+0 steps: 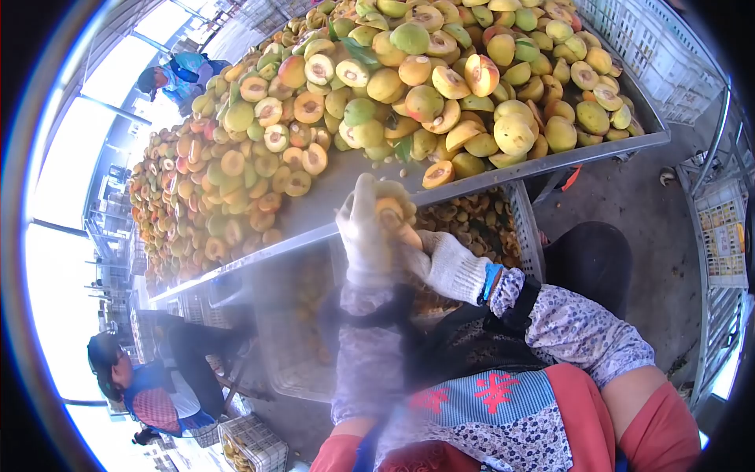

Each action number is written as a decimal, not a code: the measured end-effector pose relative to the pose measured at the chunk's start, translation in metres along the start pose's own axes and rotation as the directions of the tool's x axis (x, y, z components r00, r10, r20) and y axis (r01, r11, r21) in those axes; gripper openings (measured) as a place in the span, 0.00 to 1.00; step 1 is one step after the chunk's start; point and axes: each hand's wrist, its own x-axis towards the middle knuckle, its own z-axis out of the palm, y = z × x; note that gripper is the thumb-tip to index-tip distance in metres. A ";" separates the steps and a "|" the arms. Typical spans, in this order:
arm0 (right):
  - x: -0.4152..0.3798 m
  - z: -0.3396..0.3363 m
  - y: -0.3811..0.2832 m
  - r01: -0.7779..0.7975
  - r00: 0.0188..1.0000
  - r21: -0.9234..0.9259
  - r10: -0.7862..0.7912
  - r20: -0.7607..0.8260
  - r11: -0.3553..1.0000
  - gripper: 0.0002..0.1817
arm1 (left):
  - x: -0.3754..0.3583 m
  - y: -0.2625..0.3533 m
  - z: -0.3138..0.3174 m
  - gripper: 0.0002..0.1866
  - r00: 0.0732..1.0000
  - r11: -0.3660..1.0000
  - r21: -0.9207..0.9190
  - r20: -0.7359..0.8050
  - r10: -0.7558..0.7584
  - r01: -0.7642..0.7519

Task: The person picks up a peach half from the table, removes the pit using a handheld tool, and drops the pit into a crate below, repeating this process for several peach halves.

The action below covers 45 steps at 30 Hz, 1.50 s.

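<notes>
"Fruit piece (390, 208), orange-fleshed, just right of the frame's middle. Which hand has it?"

"The left hand (364, 228), in a pale glove, is closed around it, near the front rim of the metal table (346, 182)."

"And the right hand (450, 263)?"

"It comes in from the lower right, in a white knitted glove with a blue band (491, 280) at the wrist. Its fingers are bent and reach right up to the left hand and the fruit. Blur hides whether they pinch anything, so I cannot tell how firmly it grips."

"What lies around them?"

"A big heap of fruit (381, 85) on the table, whole and cut, green, yellow and orange, filling the top centre and running down the left. One cut half (438, 174) rests by the rim, just above and to the right of the hands."

"Below the rim?"

"A crate (528, 236) with cut fruit in it, behind and to the right of the hands."

"Anyone else?"

"One person (169, 397) sits at lower left, near a crate with fruit (267, 447). Another person in blue (187, 75) is at upper left, beyond the heap."

"And at the right?"

"Stacked pale crates (649, 51) at upper right, and a crate with a yellow label (722, 242) at the right edge."
</notes>
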 end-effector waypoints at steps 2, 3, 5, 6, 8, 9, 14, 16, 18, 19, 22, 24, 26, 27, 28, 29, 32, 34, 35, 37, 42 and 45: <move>-0.001 0.002 0.002 -0.027 1.000 0.145 0.026 0.004 0.989 0.18 | -0.003 -0.005 0.007 0.25 0.984 0.984 0.093 -0.086 0.158 -0.150; -0.001 0.001 0.005 -0.027 1.000 0.145 0.027 0.002 0.989 0.18 | -0.003 -0.003 0.006 0.25 0.984 0.984 0.092 -0.083 0.157 -0.150; 0.000 -0.006 0.007 0.054 0.997 -0.163 -0.063 -0.048 0.985 0.18 | 0.000 0.001 0.000 0.25 0.984 0.925 0.335 0.073 0.162 -0.177; -0.001 -0.010 0.004 0.051 0.997 -0.163 -0.060 -0.050 0.985 0.18 | 0.000 -0.002 0.000 0.25 0.984 0.926 0.334 0.075 0.160 -0.176; -0.004 -0.017 -0.005 -0.009 1.000 -0.286 0.010 0.003 0.958 0.17 | -0.001 -0.007 0.000 0.25 0.986 0.953 0.250 0.039 0.164 -0.169; -0.003 -0.012 0.003 -0.010 1.000 -0.288 0.011 0.004 0.958 0.17 | -0.003 -0.005 0.001 0.25 0.986 0.954 0.248 0.038 0.164 -0.168; -0.006 0.012 0.011 -0.037 0.998 0.245 0.050 -0.048 0.969 0.18 | -0.007 -0.011 0.006 0.24 0.964 0.923 0.283 0.025 0.266 -0.262; -0.003 0.010 0.019 0.026 0.998 0.194 -0.014 -0.066 0.981 0.17 | -0.005 -0.009 0.003 0.24 0.965 0.914 0.310 0.059 0.256 -0.262; -0.005 0.001 0.011 0.086 0.994 0.139 -0.075 -0.077 0.987 0.17 | -0.003 -0.006 -0.001 0.25 0.966 0.906 0.335 0.086 0.244 -0.258; -0.009 -0.010 -0.004 0.026 0.998 -0.122 -0.032 -0.050 0.992 0.16 | -0.002 -0.005 -0.002 0.25 0.973 0.922 0.314 0.121 0.199 -0.227; -0.011 -0.022 -0.020 -0.047 0.999 -0.437 0.041 -0.023 0.898 0.16 | -0.002 0.007 -0.007 0.25 0.962 0.925 0.320 0.237 0.133 -0.207; -0.012 -0.021 -0.016 -0.070 0.997 -0.491 0.073 -0.013 0.868 0.15 | -0.004 0.008 -0.007 0.25 0.944 0.913 0.348 0.315 0.102 -0.215; -0.010 -0.016 0.001 0.055 0.998 -0.356 -0.063 -0.011 0.933 0.15 | -0.004 0.004 -0.005 0.25 0.955 0.928 0.315 0.276 0.109 -0.197; -0.010 -0.008 0.009 0.053 0.998 -0.357 -0.062 -0.012 0.933 0.15 | -0.005 0.004 -0.002 0.25 0.955 0.929 0.314 0.276 0.109 -0.196; -0.011 0.006 0.018 0.024 0.998 -0.119 -0.031 -0.056 0.993 0.16 | -0.008 0.003 0.002 0.25 0.990 0.975 0.220 0.143 -0.007 -0.025; -0.012 0.014 0.018 0.003 0.996 0.126 0.009 -0.094 0.992 0.16 | -0.009 0.003 0.007 0.25 0.990 0.985 0.102 0.024 -0.140 0.137; -0.012 0.014 0.017 -0.029 0.997 0.205 0.041 -0.059 0.978 0.16 | -0.010 -0.001 0.011 0.26 0.990 0.988 -0.076 -0.013 -0.138 0.137; -0.009 0.006 0.012 -0.073 0.997 0.141 0.078 -0.030 0.987 0.17 | -0.010 -0.004 0.011 0.26 1.000 0.999 0.043 0.001 0.013 -0.013; -0.010 -0.001 0.005 -0.069 0.997 0.139 0.074 -0.028 0.988 0.17 | -0.010 -0.005 0.010 0.25 0.986 0.974 0.154 0.034 0.163 -0.166; -0.013 -0.015 -0.010 -0.023 0.998 -0.187 0.011 -0.065 0.982 0.19 | -0.008 0.004 0.003 0.24 0.995 0.994 0.087 0.087 0.052 -0.060; -0.010 0.004 0.010 0.005 1.000 0.039 -0.004 -0.008 0.999 0.22 | -0.010 -0.001 0.009 0.23 0.981 0.979 -0.099 -0.061 -0.185 0.179; -0.019 -0.018 -0.017 -0.458 0.868 0.262 0.364 0.337 0.850 0.25 | -0.003 -0.005 -0.003 0.23 0.993 0.990 -0.090 0.058 -0.107 0.112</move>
